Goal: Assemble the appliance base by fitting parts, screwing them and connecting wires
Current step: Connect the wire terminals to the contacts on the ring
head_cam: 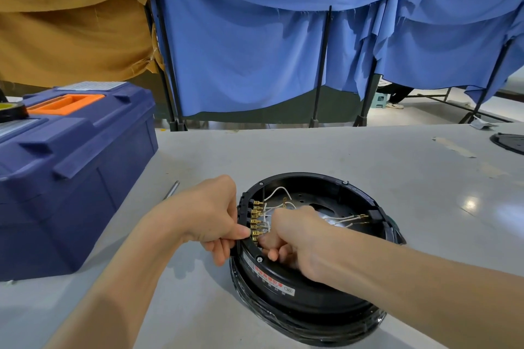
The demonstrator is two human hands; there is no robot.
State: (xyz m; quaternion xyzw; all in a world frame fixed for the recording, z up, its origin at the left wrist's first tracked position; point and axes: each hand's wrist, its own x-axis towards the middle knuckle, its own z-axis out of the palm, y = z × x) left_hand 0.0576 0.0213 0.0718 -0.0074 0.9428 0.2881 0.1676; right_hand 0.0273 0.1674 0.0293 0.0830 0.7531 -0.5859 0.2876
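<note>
Two bare arms
The left hand and right hand are uncovered, forearms sleeveless, both at the appliance base's left rim.

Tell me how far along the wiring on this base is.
Done: several white wires seem seated on the upper brass terminals, and a screw sits in the rim. In hand: the left hand grips the base beside the terminals while the right hand works at the lowest ones; what it holds is hidden. Left: two loose wires on the right lie unplugged, and the base is open.
</note>
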